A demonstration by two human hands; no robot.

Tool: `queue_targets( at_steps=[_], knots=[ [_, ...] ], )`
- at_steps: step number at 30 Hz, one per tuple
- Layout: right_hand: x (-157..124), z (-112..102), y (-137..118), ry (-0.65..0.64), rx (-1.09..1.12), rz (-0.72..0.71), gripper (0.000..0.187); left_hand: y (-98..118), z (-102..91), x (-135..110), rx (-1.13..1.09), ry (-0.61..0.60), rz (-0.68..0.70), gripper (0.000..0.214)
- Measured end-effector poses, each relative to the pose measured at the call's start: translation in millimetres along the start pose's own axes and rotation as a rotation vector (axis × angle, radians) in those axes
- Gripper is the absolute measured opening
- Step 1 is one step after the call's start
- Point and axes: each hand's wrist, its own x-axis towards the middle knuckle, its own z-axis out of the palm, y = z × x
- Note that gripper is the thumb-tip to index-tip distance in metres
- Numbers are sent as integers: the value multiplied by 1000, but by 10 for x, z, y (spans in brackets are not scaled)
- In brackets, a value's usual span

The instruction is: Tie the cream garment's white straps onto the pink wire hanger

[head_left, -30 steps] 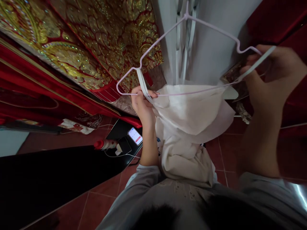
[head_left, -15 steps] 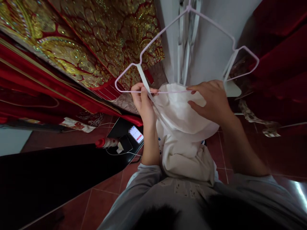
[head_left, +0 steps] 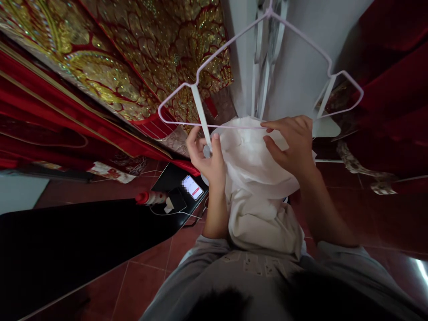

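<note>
A pale pink hanger [head_left: 230, 41] hangs in front of me, white straps in both shoulder notches. Just below it is a thin white garment [head_left: 247, 160], bunched and draped down toward my lap. My left hand [head_left: 210, 162] is at the lower end of the left white strap [head_left: 199, 107], its thumb apart from its curved fingers. My right hand [head_left: 290, 142] reaches in from the right, index fingertip on the hanger's lower bar and thumb spread away beneath it. Its other fingers are partly hidden. Behind my right hand, part of the bar and garment is covered.
Gold-sequinned red garments [head_left: 133, 53] hang at left, dark red cloth [head_left: 394, 89] at right. White metal bars [head_left: 259, 80] stand behind the hanger. A black table [head_left: 83, 240] at lower left bears a lit phone [head_left: 193, 187], a red-capped bottle [head_left: 150, 197] and a cable.
My left thumb has parted from the fingers, and that hand has dropped slightly below the hanger's bar. My right hand keeps nearly the same pose at the bar.
</note>
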Motion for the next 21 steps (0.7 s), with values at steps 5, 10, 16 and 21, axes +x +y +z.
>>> queue_targets(
  at_steps=[5, 10, 16, 21],
  knots=[
    [17, -112, 97, -95, -39, 69, 21, -164, 38, 39, -33, 85, 33, 12],
    [2, -102, 109, -123, -8, 83, 24, -153, -48, 94, -104, -235, -190, 12],
    [-1, -44, 69, -70, 14, 56, 26, 204, -182, 155, 162, -180, 9, 14],
    [29, -60, 54, -32, 30, 28, 22, 487, -83, 385, -209, -142, -71, 22]
  ],
)
